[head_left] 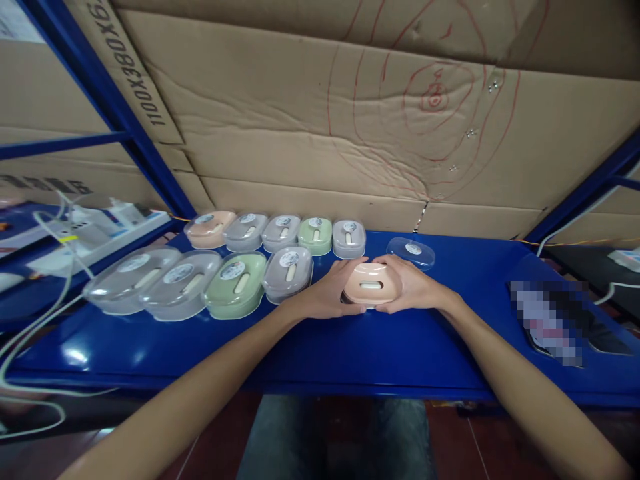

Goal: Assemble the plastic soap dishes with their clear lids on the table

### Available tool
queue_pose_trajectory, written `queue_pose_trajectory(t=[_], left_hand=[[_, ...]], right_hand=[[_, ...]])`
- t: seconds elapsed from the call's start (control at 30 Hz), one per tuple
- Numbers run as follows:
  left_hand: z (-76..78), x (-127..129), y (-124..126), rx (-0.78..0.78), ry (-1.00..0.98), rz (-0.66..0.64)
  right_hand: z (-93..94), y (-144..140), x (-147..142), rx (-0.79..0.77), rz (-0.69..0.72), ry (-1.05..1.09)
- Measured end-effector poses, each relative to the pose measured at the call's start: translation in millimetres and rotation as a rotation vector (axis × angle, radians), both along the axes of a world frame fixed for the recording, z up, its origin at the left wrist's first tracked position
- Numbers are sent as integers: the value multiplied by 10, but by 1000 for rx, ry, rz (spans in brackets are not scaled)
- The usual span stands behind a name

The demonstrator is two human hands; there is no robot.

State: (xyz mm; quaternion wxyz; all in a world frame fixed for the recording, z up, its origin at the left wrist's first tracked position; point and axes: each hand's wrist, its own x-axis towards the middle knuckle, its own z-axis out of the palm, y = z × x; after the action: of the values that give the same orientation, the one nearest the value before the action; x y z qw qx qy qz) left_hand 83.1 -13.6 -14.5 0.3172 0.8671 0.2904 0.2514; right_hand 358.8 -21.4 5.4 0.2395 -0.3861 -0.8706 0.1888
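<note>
Peach soap box (372,285) in both hands, carton (145,73) marked "1100X380X6"

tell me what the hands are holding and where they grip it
Both hands hold one peach soap box with no lid, just above the blue table. The left hand clasps its left end, the right hand its right end, fingers curled round the sides.
</note>
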Motion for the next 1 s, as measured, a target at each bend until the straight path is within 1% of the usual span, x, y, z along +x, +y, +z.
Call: queue_pose_trajectory(t=[0.2,0.4,0.5,0.6,0.83,1.0], left_hand=[[-31,45,0,24,4,73],[-40,40,-11,3,25,104],[-47,28,-4,-13,14,115],[-53,19,15,-6,13,116],[-30,25,12,27,34,101],[-11,32,0,53,42,60]], right_hand=[[22,-13,-14,-5,-5,-13],[35,6,28,-62,-17,25],[36,6,34,-47,-32,17],[28,5,27,-4,-20,3],[62,-21,18,-19,-10,-86],[96,-44,-17,19,0,-164]])
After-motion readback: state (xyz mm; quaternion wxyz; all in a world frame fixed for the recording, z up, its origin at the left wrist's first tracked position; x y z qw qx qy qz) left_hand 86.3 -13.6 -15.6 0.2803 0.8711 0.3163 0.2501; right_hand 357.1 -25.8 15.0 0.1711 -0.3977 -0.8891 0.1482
